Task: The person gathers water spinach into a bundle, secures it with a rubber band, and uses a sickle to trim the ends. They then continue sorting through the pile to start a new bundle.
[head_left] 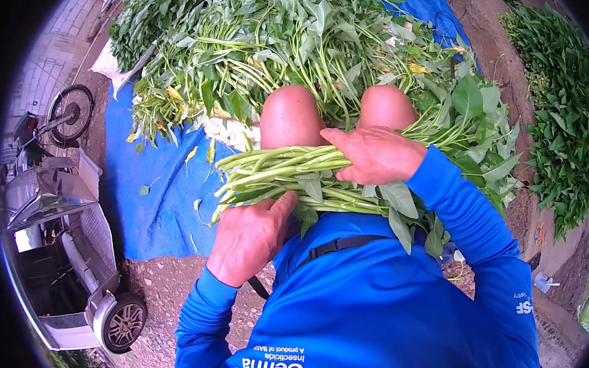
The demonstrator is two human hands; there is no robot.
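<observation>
The bunch of long, pale green stems with green leaves point(275, 166) lies across the person's lap, just on the near side of two bare knees point(290, 120). Its long way runs from left to right, with the bare stem ends on the left and most leaves on the right. The left hand point(252, 238) is nearer to the stem ends and touches the bunch from its near side. That hand is partly curled, but some of its fingers are hidden, so I cannot tell how tightly it holds. The right hand point(379, 155) is over the middle of the bunch, bent around the stems and holding them, with one finger stretched out to the left. The stems look smooth and mostly straight, and the ends do not line up. A few broad leaves hang down over the blue long-sleeved shirt point(381, 302).
</observation>
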